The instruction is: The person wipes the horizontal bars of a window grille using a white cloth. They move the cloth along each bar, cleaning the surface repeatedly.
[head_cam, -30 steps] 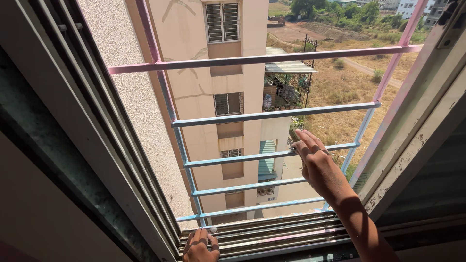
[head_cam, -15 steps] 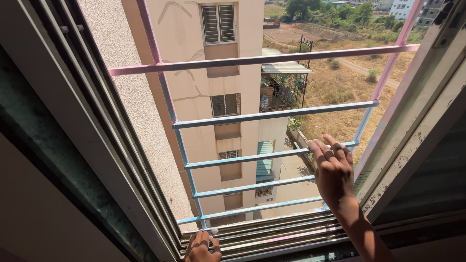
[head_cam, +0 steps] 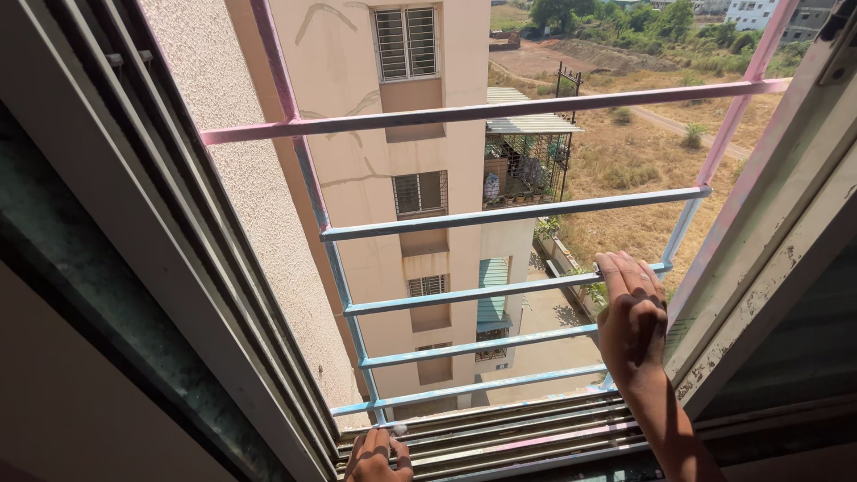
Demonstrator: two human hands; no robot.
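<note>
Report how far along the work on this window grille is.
Done, apparently: the lower bars are blue. In hand: the right hand clasps a blue bar near its right end; the left hand rests on the window track beside a small white bit. Left, possibly: the top bar is pink.

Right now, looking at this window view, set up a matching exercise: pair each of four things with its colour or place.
Column one:
1. top bar
2. lower bars
3. right hand
4. left hand

Column two:
A. light blue
B. on the bottom window track
C. pink
D. gripping a blue bar

Pairs: 1-C, 2-A, 3-D, 4-B
</note>
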